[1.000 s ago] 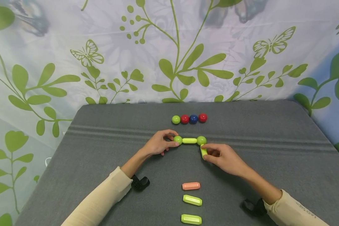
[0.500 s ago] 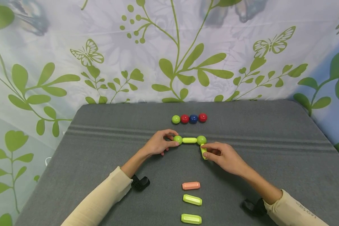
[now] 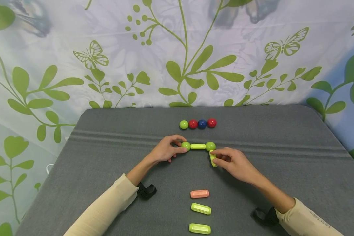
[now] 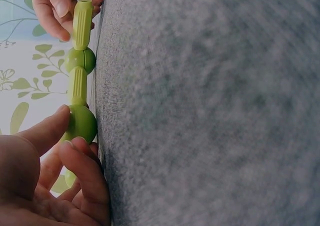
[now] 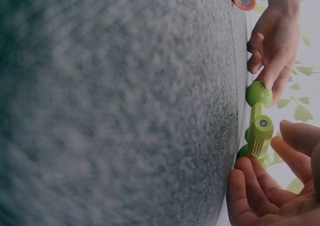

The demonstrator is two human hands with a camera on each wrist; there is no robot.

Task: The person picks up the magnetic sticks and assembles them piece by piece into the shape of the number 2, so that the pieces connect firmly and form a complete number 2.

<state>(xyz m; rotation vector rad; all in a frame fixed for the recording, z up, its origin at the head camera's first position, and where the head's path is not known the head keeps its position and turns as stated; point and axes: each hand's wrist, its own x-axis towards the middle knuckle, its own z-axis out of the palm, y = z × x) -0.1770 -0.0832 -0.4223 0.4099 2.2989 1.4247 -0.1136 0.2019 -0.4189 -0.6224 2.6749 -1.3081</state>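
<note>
Left hand (image 3: 168, 149) pinches a green ball (image 4: 82, 123) on the table (image 3: 121, 127); right hand (image 3: 234, 164) meets the chain's angled rod (image 3: 211, 159), grip indeterminable. Only the right wrist view shows its grey end disc (image 5: 263, 123).

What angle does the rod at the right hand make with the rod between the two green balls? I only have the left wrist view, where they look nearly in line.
Observer: They form a corner: in the head view, the outer rod runs from the right-hand green ball back toward the person, while the middle rod lies crosswise.
Operator: Any loose rods nearer the person?
Observer: Three, one behind another: a salmon rod farthest out, then two yellow-green rods.
Operator: And what lies beyond the middle rod?
Observer: Four balls in a row, left to right in the head view: green, red, blue, red.
</note>
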